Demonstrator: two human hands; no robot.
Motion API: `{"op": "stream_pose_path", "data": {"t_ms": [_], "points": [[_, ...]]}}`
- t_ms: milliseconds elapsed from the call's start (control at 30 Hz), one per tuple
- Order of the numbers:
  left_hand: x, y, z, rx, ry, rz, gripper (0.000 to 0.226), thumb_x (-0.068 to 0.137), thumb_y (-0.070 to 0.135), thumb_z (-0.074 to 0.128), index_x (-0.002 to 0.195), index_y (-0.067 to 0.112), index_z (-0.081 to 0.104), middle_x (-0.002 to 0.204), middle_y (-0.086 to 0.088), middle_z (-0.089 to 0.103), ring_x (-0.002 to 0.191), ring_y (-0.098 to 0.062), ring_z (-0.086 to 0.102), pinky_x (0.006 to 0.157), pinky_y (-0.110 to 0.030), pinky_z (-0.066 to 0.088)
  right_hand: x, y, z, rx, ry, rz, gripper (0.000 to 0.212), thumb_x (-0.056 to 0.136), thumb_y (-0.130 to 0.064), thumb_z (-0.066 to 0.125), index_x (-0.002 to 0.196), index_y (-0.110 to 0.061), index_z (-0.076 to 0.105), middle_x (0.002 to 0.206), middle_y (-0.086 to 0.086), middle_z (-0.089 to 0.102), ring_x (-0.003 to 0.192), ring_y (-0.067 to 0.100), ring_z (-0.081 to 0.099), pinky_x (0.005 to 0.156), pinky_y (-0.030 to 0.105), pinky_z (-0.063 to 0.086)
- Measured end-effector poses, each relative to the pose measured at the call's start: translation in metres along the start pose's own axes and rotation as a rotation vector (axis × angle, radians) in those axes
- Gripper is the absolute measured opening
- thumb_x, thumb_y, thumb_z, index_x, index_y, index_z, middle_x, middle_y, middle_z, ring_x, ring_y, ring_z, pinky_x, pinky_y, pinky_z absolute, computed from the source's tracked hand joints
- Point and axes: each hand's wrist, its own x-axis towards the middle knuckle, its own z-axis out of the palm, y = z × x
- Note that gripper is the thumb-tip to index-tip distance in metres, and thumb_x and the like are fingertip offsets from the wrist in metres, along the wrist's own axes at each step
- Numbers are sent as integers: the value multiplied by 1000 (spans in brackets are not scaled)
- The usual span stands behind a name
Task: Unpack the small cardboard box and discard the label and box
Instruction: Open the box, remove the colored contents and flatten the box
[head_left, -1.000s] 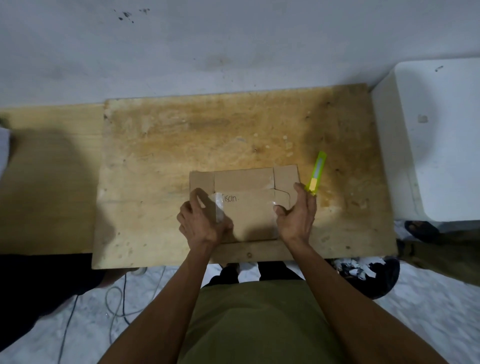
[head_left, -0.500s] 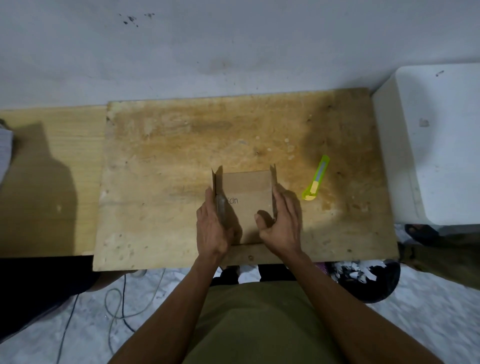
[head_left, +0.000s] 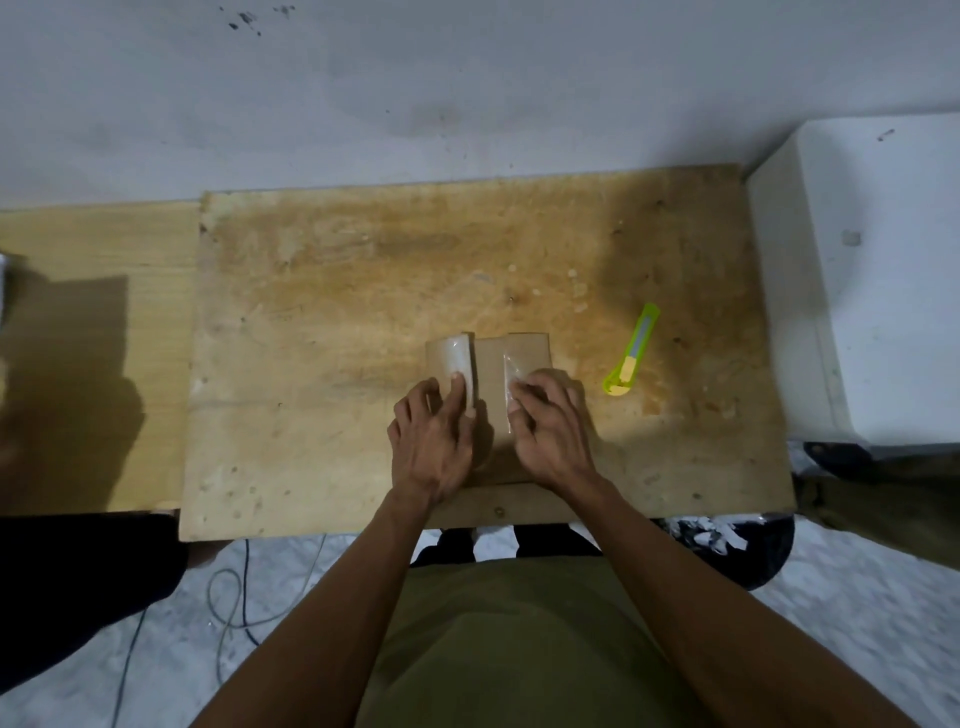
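the flattened box (head_left: 491, 364) lies on the board (head_left: 322, 322) near its 6 o'clock edge. left hand (head_left: 434, 439) presses its left flap with straight fingers; right hand (head_left: 550, 431) presses the right flap, fingers bent. knife (head_left: 632, 351) at the box's 3 o'clock.

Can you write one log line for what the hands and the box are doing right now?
left hand: presses folded flap | right hand: presses cardboard box flat | green cutter: lying untouched, right of box
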Motion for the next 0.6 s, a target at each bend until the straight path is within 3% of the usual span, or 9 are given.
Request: {"op": "stream_pose_path", "data": {"t_ms": [67,200,267,333,433,533,600], "points": [[6,-1,0,-13,43,-4,44,102,45,35,145,35,39,144,-12,33,130,-35,32,104,-50,33,2,1,1,0,26,0,46,95,-34,35,124,-15,64,126,2,56,118,26,50,100,34,33],[19,-1,4,5,80,5,42,99,44,45,138,25,46,148,-13,36,132,-36,33,105,-51,34,14,-2,2,-51,40,-13,42,95,-28,38,133,-18,55,126,4,53,114,30,49,97,34,27],[22,-3,9,10,94,20,48,99,43,46,142,22,41,155,-13,30,140,-36,28,111,-52,28,15,-4,5,-108,44,-7,45,94,-30,41,136,-20,52,129,4,53,113,29,46,94,37,30],[26,-5,13,27,63,52,59,102,45,39,155,23,24,165,-9,13,151,-31,10,119,-55,12,13,-3,10,-230,76,5,45,95,-30,46,139,-21,50,134,3,54,118,27,45,93,40,37],[32,-9,19,62,-12,133,61,105,46,22,159,25,2,167,1,-9,153,-21,-13,120,-57,-7,11,5,19,-343,52,-11,47,102,-31,38,147,-17,40,152,7,42,141,29,36,105,49,35],[35,-16,27,138,13,169,60,105,44,17,159,23,2,167,1,-6,154,-21,-12,119,-62,-3,14,12,25,-372,-29,10,52,104,-34,27,154,-19,22,162,2,21,151,21,13,116,54,20],[35,-21,35,222,60,164,58,106,41,18,159,21,7,168,-2,1,154,-23,-4,119,-64,4,13,14,26,-422,-28,8,54,103,-36,28,154,-21,20,163,-1,18,151,18,10,117,54,15]]}}
